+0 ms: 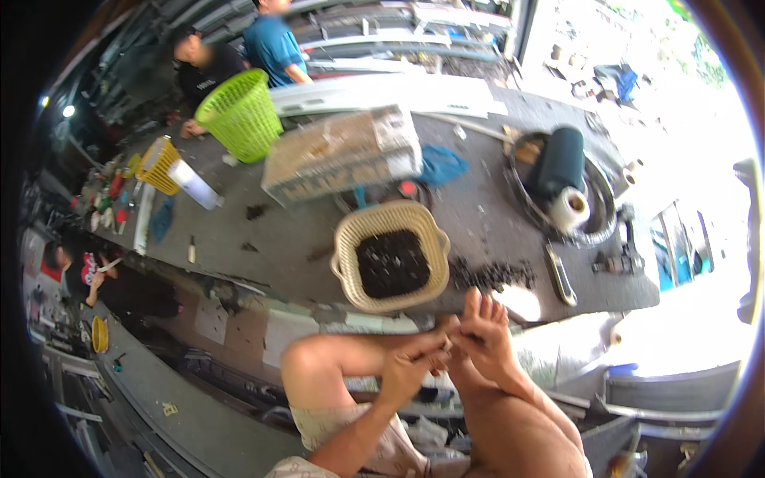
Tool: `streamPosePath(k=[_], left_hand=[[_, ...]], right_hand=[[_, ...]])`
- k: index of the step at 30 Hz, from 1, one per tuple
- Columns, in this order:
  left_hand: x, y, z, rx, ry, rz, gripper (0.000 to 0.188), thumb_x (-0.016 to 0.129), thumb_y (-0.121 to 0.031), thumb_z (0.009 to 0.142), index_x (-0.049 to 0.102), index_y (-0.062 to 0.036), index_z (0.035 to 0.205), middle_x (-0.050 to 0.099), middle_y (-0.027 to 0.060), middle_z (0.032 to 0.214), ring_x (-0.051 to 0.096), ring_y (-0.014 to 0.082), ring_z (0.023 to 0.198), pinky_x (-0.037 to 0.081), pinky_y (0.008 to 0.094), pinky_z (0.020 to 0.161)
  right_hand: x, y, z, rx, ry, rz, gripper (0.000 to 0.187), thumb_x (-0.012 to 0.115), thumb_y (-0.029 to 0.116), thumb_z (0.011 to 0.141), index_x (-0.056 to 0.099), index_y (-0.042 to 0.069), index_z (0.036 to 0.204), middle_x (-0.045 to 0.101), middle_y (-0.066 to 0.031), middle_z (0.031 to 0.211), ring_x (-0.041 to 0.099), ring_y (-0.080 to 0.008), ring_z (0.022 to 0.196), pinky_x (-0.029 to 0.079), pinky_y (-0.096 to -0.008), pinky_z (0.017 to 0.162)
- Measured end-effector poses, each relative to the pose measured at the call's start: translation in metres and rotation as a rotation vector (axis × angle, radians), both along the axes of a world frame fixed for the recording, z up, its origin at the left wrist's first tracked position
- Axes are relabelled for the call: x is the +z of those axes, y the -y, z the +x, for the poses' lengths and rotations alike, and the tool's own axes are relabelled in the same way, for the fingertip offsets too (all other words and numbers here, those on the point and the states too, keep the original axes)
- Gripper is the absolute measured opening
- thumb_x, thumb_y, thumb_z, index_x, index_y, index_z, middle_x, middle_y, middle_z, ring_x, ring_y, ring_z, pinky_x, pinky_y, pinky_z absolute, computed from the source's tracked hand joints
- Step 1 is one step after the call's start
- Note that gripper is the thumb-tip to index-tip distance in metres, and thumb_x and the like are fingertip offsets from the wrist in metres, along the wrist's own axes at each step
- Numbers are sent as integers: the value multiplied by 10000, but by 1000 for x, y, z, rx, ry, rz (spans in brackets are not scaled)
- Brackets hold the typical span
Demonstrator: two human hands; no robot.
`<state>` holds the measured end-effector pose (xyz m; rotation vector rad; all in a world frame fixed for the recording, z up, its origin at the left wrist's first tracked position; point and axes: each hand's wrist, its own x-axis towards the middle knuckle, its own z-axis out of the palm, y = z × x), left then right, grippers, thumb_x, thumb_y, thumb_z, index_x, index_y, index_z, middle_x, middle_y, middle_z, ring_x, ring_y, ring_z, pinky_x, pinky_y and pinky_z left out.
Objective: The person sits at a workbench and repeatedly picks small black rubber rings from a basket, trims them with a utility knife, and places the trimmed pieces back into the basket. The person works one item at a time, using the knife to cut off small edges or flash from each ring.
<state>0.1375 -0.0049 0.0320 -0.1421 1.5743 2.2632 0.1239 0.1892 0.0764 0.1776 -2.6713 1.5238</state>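
My left hand (410,365) and my right hand (483,333) meet close together above my legs, just in front of the table edge. The fingers of my left hand are bent and pressed together. On my right hand, some fingers stretch toward the table while the thumb side pinches beside the left fingertips. Whatever lies between them is too small to make out. Beyond them stands a cream plastic basket (434,280) with two handles, holding many small black pieces (392,263). A loose pile of similar black pieces (498,275) lies to its right, nearest my right hand.
On the dark table (295,259) are a taped carton (343,155), a green basket (243,119), a yellow basket (158,166) and a utility knife (561,277). A round tray (610,227) holds rolls at right. Two people stand across the table; another is at left.
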Motion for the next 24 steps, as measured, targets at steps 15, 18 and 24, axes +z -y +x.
streamPosePath(k=[15,18,24], left_hand=[[2,-1,2,-15,-34,-157,106,796,-4,919,769,36,1014,762,79,836,680,97,689,517,215,598],[-2,-1,5,19,-38,-116,112,818,-37,914,795,11,1012,767,49,842,673,68,714,508,208,604],[-1,7,5,-48,-87,-233,123,845,-53,887,800,9,984,779,57,865,682,80,727,532,221,641]], right_hand=[[16,-4,1,139,97,-59,139,743,70,931,785,48,1062,781,-121,976,746,-295,941,559,-377,880],[16,-6,2,184,91,-97,140,740,72,936,780,40,1066,771,-135,987,734,-321,959,549,-390,899],[12,-7,3,244,122,-75,148,743,69,925,778,42,1066,767,-138,991,730,-326,963,544,-394,901]])
